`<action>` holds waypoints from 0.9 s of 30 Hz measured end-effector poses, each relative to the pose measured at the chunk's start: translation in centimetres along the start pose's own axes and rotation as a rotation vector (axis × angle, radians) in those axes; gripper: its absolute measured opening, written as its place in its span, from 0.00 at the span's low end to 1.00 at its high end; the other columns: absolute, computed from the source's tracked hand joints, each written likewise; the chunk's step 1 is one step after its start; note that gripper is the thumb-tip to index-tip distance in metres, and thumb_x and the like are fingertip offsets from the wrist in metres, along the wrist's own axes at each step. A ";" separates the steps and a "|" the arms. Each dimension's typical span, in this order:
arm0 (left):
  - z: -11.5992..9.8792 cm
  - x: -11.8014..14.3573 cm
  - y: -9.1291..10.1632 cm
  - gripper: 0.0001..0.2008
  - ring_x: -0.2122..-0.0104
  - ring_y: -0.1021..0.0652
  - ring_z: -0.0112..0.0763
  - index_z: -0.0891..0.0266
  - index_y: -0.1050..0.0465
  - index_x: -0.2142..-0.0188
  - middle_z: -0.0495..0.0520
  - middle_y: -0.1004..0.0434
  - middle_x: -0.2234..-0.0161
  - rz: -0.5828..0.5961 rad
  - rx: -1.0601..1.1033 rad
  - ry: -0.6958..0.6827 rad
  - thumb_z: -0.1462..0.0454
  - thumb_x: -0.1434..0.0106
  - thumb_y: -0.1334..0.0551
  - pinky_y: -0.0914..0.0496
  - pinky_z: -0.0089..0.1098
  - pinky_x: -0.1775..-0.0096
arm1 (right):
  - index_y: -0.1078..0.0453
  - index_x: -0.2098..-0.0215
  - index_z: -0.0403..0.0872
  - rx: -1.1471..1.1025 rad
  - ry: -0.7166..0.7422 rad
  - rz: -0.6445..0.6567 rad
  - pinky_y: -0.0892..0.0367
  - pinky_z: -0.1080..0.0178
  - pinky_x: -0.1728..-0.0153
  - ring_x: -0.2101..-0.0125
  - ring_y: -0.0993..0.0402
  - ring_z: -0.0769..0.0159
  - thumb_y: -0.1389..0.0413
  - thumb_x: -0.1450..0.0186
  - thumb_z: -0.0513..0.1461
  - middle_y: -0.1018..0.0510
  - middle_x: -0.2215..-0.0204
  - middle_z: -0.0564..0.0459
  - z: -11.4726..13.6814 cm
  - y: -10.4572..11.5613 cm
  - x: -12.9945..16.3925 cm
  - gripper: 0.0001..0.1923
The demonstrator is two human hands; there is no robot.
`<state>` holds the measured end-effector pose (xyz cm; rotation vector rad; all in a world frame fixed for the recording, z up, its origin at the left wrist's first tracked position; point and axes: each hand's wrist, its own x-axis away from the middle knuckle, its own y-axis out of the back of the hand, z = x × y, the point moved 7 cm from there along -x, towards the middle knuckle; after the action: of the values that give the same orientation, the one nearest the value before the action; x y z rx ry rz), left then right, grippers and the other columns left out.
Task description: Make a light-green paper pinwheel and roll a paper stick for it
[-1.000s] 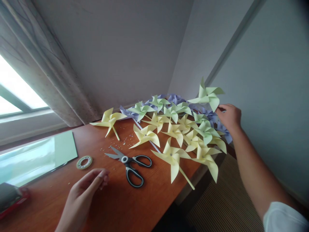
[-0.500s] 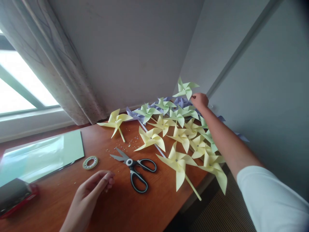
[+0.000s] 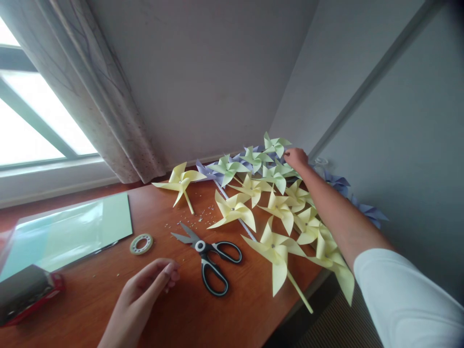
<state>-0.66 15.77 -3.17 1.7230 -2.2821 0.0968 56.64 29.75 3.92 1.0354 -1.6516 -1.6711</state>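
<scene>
My right hand [image 3: 296, 157] reaches to the far corner of the wooden desk [image 3: 174, 314] and pinches a light green paper pinwheel [image 3: 275, 144] at the back of a pile. Several yellow, green and purple pinwheels [image 3: 270, 208] lie spread over the desk's right side under my arm. My left hand [image 3: 148, 285] rests near the front edge with its fingers curled together and nothing visible in them. Black-handled scissors [image 3: 210, 253] lie just right of that hand.
A roll of tape [image 3: 141, 243] and a stack of pale green paper in clear wrap [image 3: 68, 232] lie at left. A dark and red object [image 3: 25, 292] sits at the left edge. One yellow pinwheel [image 3: 179, 181] lies apart; a curtain [image 3: 90, 92] hangs behind.
My right hand carried the green pinwheel from the right side to the far back of the pile and lowered it there. The view shifted slightly; my left hand stayed put.
</scene>
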 end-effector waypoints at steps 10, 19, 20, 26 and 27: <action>0.0 -0.1 -0.2 0.22 0.71 0.25 0.36 0.61 0.19 0.69 0.55 0.21 0.72 0.018 -0.005 -0.031 0.44 0.45 0.30 0.29 0.28 0.68 | 0.30 0.43 0.47 -0.010 0.010 0.103 0.24 0.51 0.52 0.51 0.23 0.56 0.41 0.28 0.43 0.25 0.45 0.46 -0.7 -0.3 0.8 0.17; 0.2 0.1 -0.3 0.19 0.70 0.26 0.34 0.61 0.20 0.68 0.53 0.22 0.72 0.049 -0.005 -0.038 0.46 0.41 0.32 0.31 0.27 0.68 | 0.30 0.44 0.46 -0.053 0.016 -0.034 0.24 0.50 0.52 0.51 0.23 0.56 0.41 0.28 0.44 0.24 0.46 0.46 0.1 3.5 3.4 0.17; 0.1 0.1 -0.4 0.19 0.70 0.26 0.34 0.61 0.20 0.68 0.53 0.23 0.72 0.056 -0.006 -0.038 0.47 0.40 0.32 0.31 0.27 0.67 | 0.25 0.48 0.45 -0.062 0.030 -0.063 0.26 0.53 0.53 0.52 0.22 0.53 0.43 0.28 0.41 0.21 0.50 0.43 0.4 4.3 4.1 0.13; 0.2 0.0 -0.8 0.19 0.70 0.26 0.33 0.61 0.21 0.67 0.53 0.23 0.71 0.070 0.017 -0.060 0.47 0.38 0.34 0.32 0.28 0.67 | 0.20 0.54 0.47 -0.137 0.251 -0.209 0.31 0.59 0.57 0.58 0.20 0.54 0.44 0.31 0.40 0.15 0.55 0.45 4.3 9.3 13.0 0.13; 0.3 0.0 -0.8 0.18 0.70 0.26 0.33 0.61 0.21 0.66 0.53 0.22 0.71 0.065 0.026 -0.058 0.47 0.38 0.34 0.32 0.28 0.67 | 0.20 0.53 0.48 -0.158 0.295 -0.219 0.31 0.59 0.58 0.60 0.20 0.56 0.44 0.31 0.41 0.15 0.56 0.46 5.1 9.7 15.3 0.13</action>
<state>0.04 15.48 -3.52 1.6860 -2.3889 0.0919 42.91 19.08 11.16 1.3474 -1.2345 -1.6591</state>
